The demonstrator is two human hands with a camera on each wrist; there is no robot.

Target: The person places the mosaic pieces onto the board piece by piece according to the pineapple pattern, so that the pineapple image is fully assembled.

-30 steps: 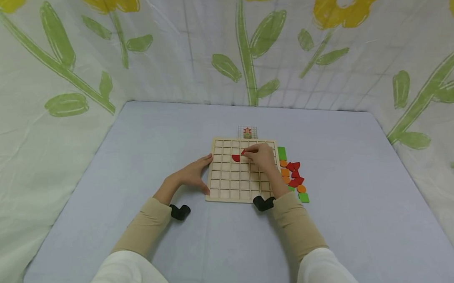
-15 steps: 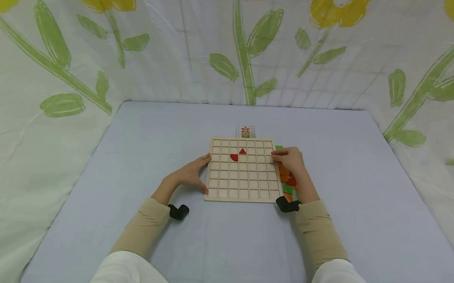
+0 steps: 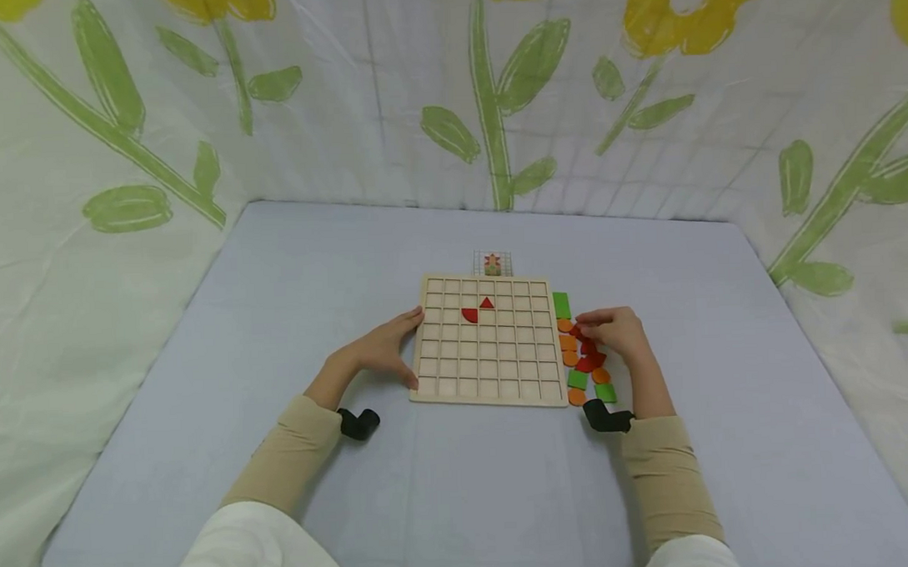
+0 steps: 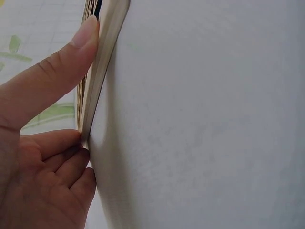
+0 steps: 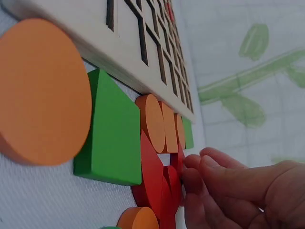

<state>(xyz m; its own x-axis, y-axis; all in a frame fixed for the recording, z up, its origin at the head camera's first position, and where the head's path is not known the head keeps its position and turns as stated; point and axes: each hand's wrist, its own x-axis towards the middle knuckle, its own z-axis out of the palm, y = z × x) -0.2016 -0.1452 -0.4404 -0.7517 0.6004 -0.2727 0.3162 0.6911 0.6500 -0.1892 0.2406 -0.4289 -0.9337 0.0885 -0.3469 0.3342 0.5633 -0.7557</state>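
Observation:
A square wooden grid board (image 3: 488, 403) lies on the table, with a red quarter-round piece (image 3: 470, 315) and a red triangle (image 3: 486, 303) set in its cells. My left hand (image 3: 381, 347) rests against the board's left edge, thumb near the front corner and fingers farther back. In the left wrist view, the thumb (image 4: 62, 69) touches the board's side. To the right of the board, my right hand (image 3: 617, 332) has its bent fingertips right at the red pieces (image 5: 157, 176); I cannot tell whether they pinch one.
Orange rounds (image 5: 45, 93), an orange square (image 3: 568, 343) and green blocks (image 5: 114, 133) lie along the board's right side. A small card with a grid pattern (image 3: 492, 264) sits behind the board. White sheeting with painted flowers (image 3: 449, 133) hangs beyond the table's back edge.
My right hand has left the red triangle in a cell and moved right, past the board's edge, to the loose red pieces. My left hand stays at the board's left edge.

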